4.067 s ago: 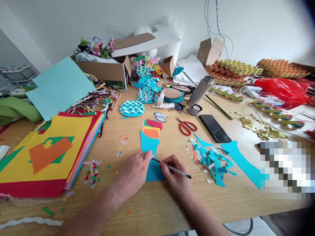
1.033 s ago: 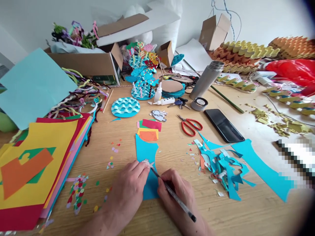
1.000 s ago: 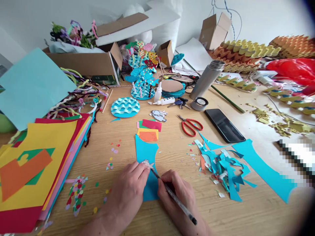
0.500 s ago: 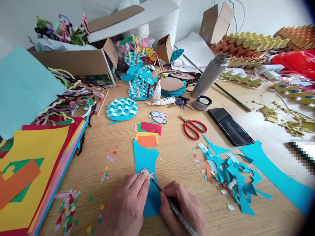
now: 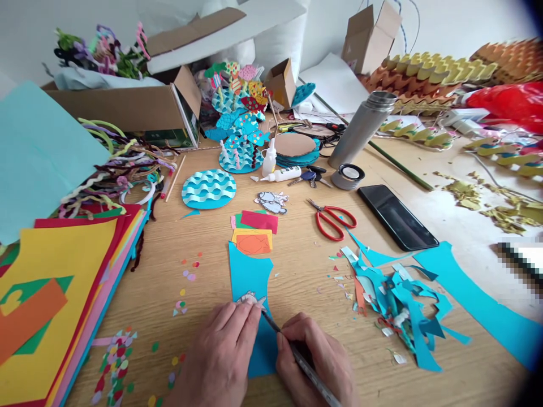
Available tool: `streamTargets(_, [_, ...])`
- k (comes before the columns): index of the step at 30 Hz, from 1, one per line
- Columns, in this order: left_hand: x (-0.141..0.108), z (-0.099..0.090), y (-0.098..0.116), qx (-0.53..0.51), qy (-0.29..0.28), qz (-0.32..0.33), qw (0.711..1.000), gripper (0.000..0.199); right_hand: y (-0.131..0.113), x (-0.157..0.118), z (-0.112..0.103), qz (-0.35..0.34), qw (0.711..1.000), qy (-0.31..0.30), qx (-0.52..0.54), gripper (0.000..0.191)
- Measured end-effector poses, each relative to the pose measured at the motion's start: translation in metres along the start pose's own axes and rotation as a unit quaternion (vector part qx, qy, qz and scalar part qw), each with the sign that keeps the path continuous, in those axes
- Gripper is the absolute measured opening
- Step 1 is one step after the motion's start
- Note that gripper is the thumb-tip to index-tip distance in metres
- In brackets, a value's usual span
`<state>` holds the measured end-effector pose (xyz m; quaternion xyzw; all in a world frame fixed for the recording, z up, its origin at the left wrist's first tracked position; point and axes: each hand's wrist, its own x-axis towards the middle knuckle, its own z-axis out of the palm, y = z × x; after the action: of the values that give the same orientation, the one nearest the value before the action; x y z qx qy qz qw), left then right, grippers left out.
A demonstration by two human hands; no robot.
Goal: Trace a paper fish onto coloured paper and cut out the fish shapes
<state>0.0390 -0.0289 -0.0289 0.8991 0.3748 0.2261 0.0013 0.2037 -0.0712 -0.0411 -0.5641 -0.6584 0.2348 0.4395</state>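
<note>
A strip of blue paper (image 5: 251, 272) with a curved right edge lies on the wooden table. On it rests a small paper fish cutout (image 5: 250, 296), mostly covered by the fingers of my left hand (image 5: 220, 347), which are together and hold it down against the blue sheet. A dark pencil (image 5: 302, 364) is gripped in my right hand (image 5: 316, 353), its tip at the cutout's right edge by the tail. Just beyond the strip are an orange paper piece with a drawn fish outline (image 5: 253, 243) and a red paper piece (image 5: 259, 221).
Red-handled scissors (image 5: 335, 220), a phone (image 5: 397, 217) and a heap of blue scraps (image 5: 403, 305) lie to the right. A steel flask (image 5: 360, 133) stands behind. Stacked coloured paper (image 5: 76, 254) is at left. Glue bottles (image 5: 285, 174) and white fish cutouts (image 5: 272, 202) sit farther back.
My left fingertips have shifted slightly right over the cutout. The pencil tip stays by the tail with barely any movement, and the view has turned a little.
</note>
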Motion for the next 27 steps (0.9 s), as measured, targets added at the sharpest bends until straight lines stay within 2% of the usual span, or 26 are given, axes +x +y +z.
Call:
streamTargets(7, [0.0009, -0.0009, -0.001, -0.002, -0.022, 0.0, 1.0, 0.039, -0.0003, 0.001, -0.0022, -0.002, 1.0, -0.014, -0.007, 0.016])
streamTargets(24, [0.0013, 0.0001, -0.0009, 0.012, -0.011, 0.008, 1.0, 0.038, -0.0021, 0.0012, -0.0041, 0.011, 1.0, 0.003, -0.018, 0.018])
streamTargets(27, [0.0016, 0.0, -0.0004, 0.011, -0.007, 0.006, 1.0, 0.038, -0.0026, 0.0001, -0.0019, 0.02, 0.999, 0.022, -0.014, 0.017])
